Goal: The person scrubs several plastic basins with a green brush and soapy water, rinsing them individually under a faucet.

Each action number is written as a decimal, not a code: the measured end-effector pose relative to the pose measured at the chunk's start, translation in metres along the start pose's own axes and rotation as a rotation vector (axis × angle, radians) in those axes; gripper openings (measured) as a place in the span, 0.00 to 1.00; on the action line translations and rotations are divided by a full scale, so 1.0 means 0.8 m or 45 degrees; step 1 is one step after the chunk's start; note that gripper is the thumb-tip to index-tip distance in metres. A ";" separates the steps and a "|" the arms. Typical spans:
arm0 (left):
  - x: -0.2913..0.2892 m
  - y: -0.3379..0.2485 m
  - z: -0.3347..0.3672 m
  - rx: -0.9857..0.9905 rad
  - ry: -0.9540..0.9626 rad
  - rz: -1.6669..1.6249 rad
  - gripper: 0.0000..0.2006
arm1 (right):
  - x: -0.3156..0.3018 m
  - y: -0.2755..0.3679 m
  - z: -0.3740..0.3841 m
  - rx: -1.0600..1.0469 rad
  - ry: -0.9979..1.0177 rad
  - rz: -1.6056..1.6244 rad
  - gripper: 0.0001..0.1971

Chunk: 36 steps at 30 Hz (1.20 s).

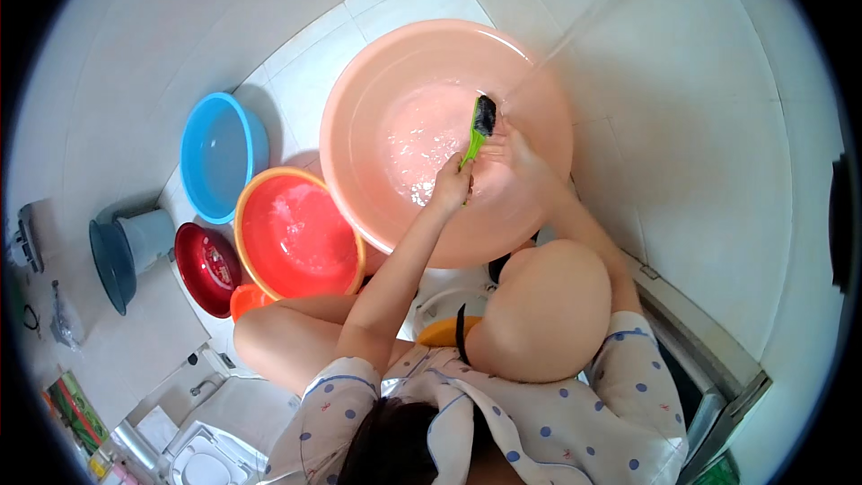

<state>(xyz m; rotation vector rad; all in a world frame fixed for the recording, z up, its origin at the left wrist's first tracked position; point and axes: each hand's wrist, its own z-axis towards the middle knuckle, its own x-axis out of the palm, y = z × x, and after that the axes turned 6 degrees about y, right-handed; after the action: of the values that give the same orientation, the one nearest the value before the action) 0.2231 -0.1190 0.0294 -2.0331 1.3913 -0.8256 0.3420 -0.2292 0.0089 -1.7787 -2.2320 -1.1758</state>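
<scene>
We held the green, black-bristled scrub brush (476,138) in our left hand (452,183) above the peach plastic basin (353,148); our right hand (515,149) was empty, fingers extended, just beside the bristles. Wet fingers might have let the brush slip into the water (404,144). The dark-red basin's (193,251) print was illegible.

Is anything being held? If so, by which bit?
Yes: the left grip holds a slender green brush with black bristles by its handle, at the end away from them. The right grip looks open and empty.
</scene>
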 end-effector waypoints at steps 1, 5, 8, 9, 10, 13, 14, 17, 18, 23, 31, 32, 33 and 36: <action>-0.003 0.003 0.007 -0.029 -0.012 0.029 0.06 | 0.002 -0.013 0.013 -0.025 -0.016 0.075 0.20; 0.026 -0.004 0.041 -0.050 -0.028 0.078 0.07 | -0.015 -0.019 0.020 -0.076 -0.095 0.215 0.20; 0.022 0.012 0.070 -0.003 -0.048 0.304 0.10 | -0.017 -0.031 0.031 -0.066 -0.128 0.329 0.20; 0.022 0.015 0.077 0.032 -0.040 0.411 0.13 | -0.019 -0.035 0.035 -0.068 -0.162 0.362 0.19; 0.028 0.016 0.080 0.061 -0.024 0.510 0.16 | -0.027 -0.040 0.037 -0.054 -0.171 0.354 0.19; 0.038 0.013 0.084 0.175 -0.088 0.731 0.19 | -0.037 -0.050 0.038 -0.076 -0.187 0.445 0.18; 0.040 0.010 0.081 0.161 -0.091 0.728 0.19 | -0.033 -0.049 0.036 -0.091 -0.196 0.435 0.17; 0.057 -0.013 0.070 0.128 -0.088 0.642 0.20 | -0.037 -0.047 0.028 -0.123 -0.224 0.444 0.16; 0.066 -0.028 0.064 0.091 -0.085 0.425 0.18 | -0.043 -0.046 0.024 -0.144 -0.234 0.464 0.16; 0.049 -0.018 0.092 -0.108 -0.094 -0.039 0.12 | -0.023 -0.037 0.018 -0.236 -0.075 0.397 0.20; 0.063 0.005 0.122 0.048 -0.158 0.197 0.19 | -0.016 -0.022 0.006 -0.282 -0.032 0.265 0.24; 0.068 0.000 0.120 0.044 -0.152 0.193 0.19 | -0.014 -0.020 0.004 -0.294 -0.110 0.286 0.24; 0.072 -0.006 0.118 -0.003 -0.120 0.185 0.18 | -0.011 -0.018 0.002 -0.306 -0.186 0.306 0.24; 0.082 -0.029 0.109 -0.049 -0.093 0.190 0.15 | -0.002 -0.011 -0.003 -0.331 -0.200 0.470 0.23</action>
<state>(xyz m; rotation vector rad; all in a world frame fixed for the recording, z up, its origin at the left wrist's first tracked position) 0.3203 -0.1655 0.0000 -1.9397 1.5071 -0.6588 0.3343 -0.2327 0.0055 -2.3285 -1.7666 -1.3268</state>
